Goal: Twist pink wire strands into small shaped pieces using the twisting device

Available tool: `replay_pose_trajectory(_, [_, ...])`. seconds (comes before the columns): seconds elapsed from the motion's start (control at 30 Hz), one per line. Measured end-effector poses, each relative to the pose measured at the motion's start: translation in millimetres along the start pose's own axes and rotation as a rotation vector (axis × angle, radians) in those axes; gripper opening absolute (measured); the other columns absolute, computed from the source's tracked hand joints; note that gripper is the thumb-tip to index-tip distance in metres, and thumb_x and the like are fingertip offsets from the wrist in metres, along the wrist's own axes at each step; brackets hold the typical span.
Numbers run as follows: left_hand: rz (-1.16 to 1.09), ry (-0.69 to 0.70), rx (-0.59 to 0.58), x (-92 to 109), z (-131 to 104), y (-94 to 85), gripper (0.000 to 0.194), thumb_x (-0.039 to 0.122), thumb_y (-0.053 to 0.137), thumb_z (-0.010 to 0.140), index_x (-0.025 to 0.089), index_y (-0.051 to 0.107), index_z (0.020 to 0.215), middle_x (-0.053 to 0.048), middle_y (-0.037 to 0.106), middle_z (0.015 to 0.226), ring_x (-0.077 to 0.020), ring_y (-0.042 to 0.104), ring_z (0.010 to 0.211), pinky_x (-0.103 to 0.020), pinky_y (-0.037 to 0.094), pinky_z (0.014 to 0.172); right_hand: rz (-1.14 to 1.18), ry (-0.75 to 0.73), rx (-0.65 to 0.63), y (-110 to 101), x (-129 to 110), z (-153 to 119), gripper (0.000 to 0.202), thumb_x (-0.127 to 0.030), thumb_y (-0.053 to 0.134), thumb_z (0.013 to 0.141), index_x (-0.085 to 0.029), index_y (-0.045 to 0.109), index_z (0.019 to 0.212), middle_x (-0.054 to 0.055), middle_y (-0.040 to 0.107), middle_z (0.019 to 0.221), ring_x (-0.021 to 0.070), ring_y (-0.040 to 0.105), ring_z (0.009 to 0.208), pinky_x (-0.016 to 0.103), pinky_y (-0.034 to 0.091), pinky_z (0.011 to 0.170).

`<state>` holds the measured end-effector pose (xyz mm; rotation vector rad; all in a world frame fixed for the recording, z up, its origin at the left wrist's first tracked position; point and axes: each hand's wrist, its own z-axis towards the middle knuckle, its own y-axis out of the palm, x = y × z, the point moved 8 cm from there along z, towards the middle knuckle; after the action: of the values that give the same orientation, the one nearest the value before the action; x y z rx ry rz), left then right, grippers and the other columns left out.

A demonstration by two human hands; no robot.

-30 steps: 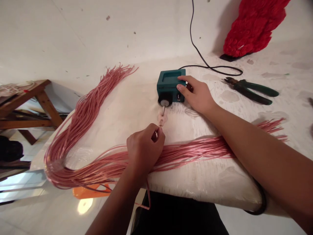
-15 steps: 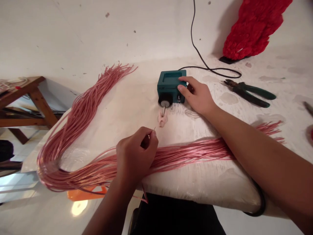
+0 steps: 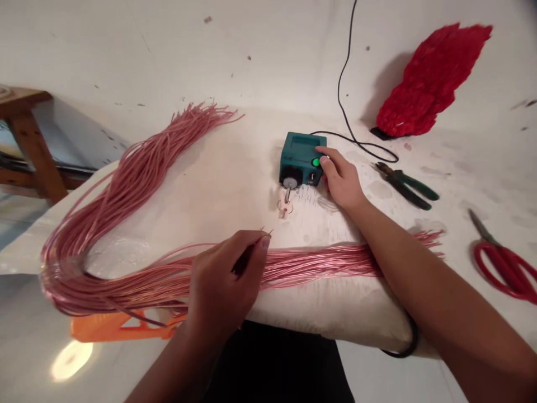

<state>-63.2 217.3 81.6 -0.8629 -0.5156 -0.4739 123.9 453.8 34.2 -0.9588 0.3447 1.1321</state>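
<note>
My left hand [image 3: 229, 280] is closed in a pinch, with thin wire ends sticking up from its fingertips. Beneath and around it, a long bundle of pink-copper coated wires [image 3: 319, 262] curves over the table. My right hand [image 3: 342, 176] grips the right side of a small teal machine [image 3: 289, 151], index finger on top and thumb by the front. Beside that thumb a round green button [image 3: 315, 162] shows. A metal shaft [image 3: 287, 194] with a hook-like end sticks out of the machine's black collar towards me, above a small pale patch on the table.
Green-handled cutting pliers [image 3: 406, 187] lie right of the machine, with red-handled scissors [image 3: 499, 263] nearer me. A red fluffy object [image 3: 432, 84] leans against the wall. A black cable [image 3: 344, 112] runs up from the machine. Something orange [image 3: 113, 326] shows below the table's left edge.
The view has shifted, bringing the scissors fully in. My right thumb has moved down off the machine's front, uncovering the green button. My left hand keeps its pinch.
</note>
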Motion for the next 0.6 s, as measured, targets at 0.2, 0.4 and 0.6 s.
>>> replay_pose_trajectory(0.2, [-0.088, 0.034, -0.021, 7, -13, -21.4, 0.008, 0.017, 0.062, 0.089, 0.020, 0.068, 0.084, 0.006, 0.066, 0.062, -0.0062, 0.053, 0.050, -0.018, 0.042, 0.050, -0.039, -0.006, -0.045, -1, 3, 5, 0.046, -0.054, 0.047, 0.096, -0.025, 0.065, 0.127, -0.002, 0.056, 0.066, 0.0176, 0.056, 0.059, 0.033, 0.051, 0.058])
replay_pose_trajectory(0.4, [-0.140, 0.030, -0.041, 11, -26, -28.3, 0.010, 0.016, 0.060, 0.089, 0.020, 0.065, 0.082, 0.007, 0.060, 0.058, -0.0066, 0.051, 0.047, -0.019, 0.041, 0.048, -0.062, -0.037, 0.012, -25, -42, -5, 0.030, -0.044, 0.052, 0.095, -0.023, 0.070, 0.106, -0.002, 0.055, 0.063, 0.0149, 0.051, 0.051, 0.029, 0.046, 0.052])
replay_pose_trajectory(0.6, [-0.214, 0.017, -0.082, 8, -39, -23.5, 0.009, 0.020, 0.059, 0.089, 0.025, 0.065, 0.085, 0.008, 0.064, 0.059, -0.0073, 0.054, 0.045, -0.020, 0.043, 0.049, -0.145, -0.211, -0.341, -29, -137, -86, 0.020, -0.033, 0.051, 0.096, -0.025, 0.069, 0.093, 0.003, 0.069, 0.083, 0.0165, 0.060, 0.065, 0.033, 0.051, 0.063])
